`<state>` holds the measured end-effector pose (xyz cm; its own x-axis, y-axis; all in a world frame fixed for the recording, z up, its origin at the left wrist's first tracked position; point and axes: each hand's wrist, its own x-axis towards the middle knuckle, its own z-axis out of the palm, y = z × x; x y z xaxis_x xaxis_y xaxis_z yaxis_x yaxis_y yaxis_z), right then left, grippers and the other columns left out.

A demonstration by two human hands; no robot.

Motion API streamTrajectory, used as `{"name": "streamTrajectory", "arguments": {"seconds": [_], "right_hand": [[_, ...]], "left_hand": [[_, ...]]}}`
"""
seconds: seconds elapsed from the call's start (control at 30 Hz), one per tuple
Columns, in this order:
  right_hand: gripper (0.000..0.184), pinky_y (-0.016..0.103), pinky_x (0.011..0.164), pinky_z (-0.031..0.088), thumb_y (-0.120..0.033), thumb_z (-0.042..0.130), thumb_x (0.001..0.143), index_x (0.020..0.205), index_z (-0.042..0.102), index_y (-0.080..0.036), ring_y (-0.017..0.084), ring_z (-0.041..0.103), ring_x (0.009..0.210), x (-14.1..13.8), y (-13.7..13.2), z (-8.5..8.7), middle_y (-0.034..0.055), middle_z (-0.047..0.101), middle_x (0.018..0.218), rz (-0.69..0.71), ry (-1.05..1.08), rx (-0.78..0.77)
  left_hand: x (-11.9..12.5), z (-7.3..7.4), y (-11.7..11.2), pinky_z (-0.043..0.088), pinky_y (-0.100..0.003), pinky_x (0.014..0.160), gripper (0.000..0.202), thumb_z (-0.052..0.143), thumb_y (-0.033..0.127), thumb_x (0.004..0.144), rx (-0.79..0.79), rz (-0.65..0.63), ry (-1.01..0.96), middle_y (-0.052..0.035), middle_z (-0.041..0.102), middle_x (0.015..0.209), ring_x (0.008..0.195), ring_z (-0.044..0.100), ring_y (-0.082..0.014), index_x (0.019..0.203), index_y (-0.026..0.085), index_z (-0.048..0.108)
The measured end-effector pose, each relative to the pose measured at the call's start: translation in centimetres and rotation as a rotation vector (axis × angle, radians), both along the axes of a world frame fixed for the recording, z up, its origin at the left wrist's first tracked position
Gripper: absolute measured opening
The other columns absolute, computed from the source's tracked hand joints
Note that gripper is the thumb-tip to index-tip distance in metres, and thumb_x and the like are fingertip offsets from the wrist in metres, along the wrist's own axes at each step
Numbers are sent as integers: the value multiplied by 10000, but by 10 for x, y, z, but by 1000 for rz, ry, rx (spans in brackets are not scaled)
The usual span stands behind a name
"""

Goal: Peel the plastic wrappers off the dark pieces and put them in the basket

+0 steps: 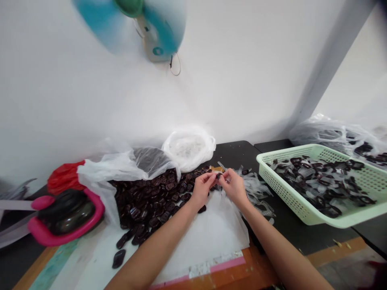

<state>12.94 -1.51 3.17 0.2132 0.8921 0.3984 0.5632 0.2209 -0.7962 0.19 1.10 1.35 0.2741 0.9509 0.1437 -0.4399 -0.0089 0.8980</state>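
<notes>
My left hand [203, 187] and my right hand [234, 186] meet over the middle of the work surface, fingertips pinched together. Between them is a small dark plastic piece [218, 176], mostly covered by the fingers. A heap of glossy dark brown plastic pieces [145, 201], flat with rounded corners, spreads left of my left hand. One single dark piece [119, 258] lies apart at the front of the heap. Clear plastic strips [256, 191] are piled just right of my right hand. Under both wrists lies a white sheet [211, 229].
A pale green basket [290, 203] on the right holds dark pieces and clear strips. Behind the heap are white plastic bags [189, 149] and a red bag [65, 177]. A pink-rimmed dark object [65, 237] stands at left. A blue fan [163, 24] hangs on the wall.
</notes>
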Motion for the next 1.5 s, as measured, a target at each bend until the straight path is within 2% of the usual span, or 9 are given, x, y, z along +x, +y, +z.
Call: {"name": "streamTrajectory", "arguments": {"seconds": [0.2, 0.3, 0.37, 0.43, 0.6, 0.97, 1.1, 1.27, 1.5], "right_hand": [[151, 260, 567, 424, -344, 513, 808, 727, 500, -216, 172, 585, 606, 1, 2, -5, 28, 632, 683, 130, 105, 33], [159, 273, 600, 451, -361, 516, 828, 782, 538, -211, 188, 602, 667, 1, 3, -7, 47, 641, 739, 205, 164, 49], [178, 276, 600, 455, -374, 522, 832, 786, 557, -205, 188, 593, 667, 1, 4, -7, 50, 633, 734, 230, 183, 54], [192, 274, 596, 458, -380, 531, 830, 780, 567, -198, 183, 583, 661, 0, 3, -6, 52, 625, 727, 245, 215, 49], [183, 251, 560, 449, -363, 559, 811, 792, 580, -182, 168, 580, 650, -1, 1, -4, 55, 629, 740, 250, 254, 50], [168, 227, 483, 376, -324, 552, 738, 645, 507, -193, 120, 476, 478, -1, 0, 0, -11, 560, 555, 26, 120, 34], [165, 228, 501, 386, -317, 556, 746, 649, 516, -190, 126, 503, 508, 0, 1, -1, -1, 583, 591, 62, 90, 51], [146, 222, 544, 419, -316, 532, 802, 747, 563, -184, 138, 570, 590, 1, 2, -5, 17, 625, 673, 163, 85, 87], [156, 218, 531, 423, -328, 523, 830, 797, 582, -187, 133, 572, 565, 1, 2, -6, 17, 639, 689, 155, 57, 111]], "left_hand": [[-2, 3, 0, 481, -325, 855, 209, 704, 327, 732, 6, -44, -69, -71, 671, 945, 858, 626, -166, 746, 125, 650], [-1, 3, -1, 490, -333, 849, 233, 705, 338, 734, -47, -67, -115, -46, 664, 830, 809, 632, -154, 713, 126, 613], [0, 2, -1, 496, -331, 840, 233, 696, 346, 745, -76, -74, -125, -40, 659, 801, 793, 638, -154, 743, 128, 610], [1, 2, -2, 500, -326, 830, 230, 682, 345, 760, -86, -76, -126, -55, 667, 872, 818, 644, -162, 826, 134, 623], [0, 0, -1, 500, -326, 833, 287, 658, 335, 783, -65, -58, -105, -83, 654, 1018, 889, 640, -178, 1003, 152, 629], [1, -5, -1, 489, -340, 869, 268, 632, 330, 805, -19, -64, -71, -93, 666, 1020, 900, 641, -186, 991, 138, 655], [0, -3, -1, 482, -339, 879, 262, 659, 324, 781, -22, -53, -69, -90, 673, 1008, 915, 639, -192, 967, 139, 665], [-2, 2, 0, 476, -351, 887, 243, 684, 320, 758, -41, -57, -97, -85, 679, 971, 905, 641, -193, 913, 134, 670], [-3, 2, 0, 496, -315, 834, 223, 676, 322, 767, -48, -68, -101, -66, 670, 911, 860, 639, -171, 881, 131, 657]]}}
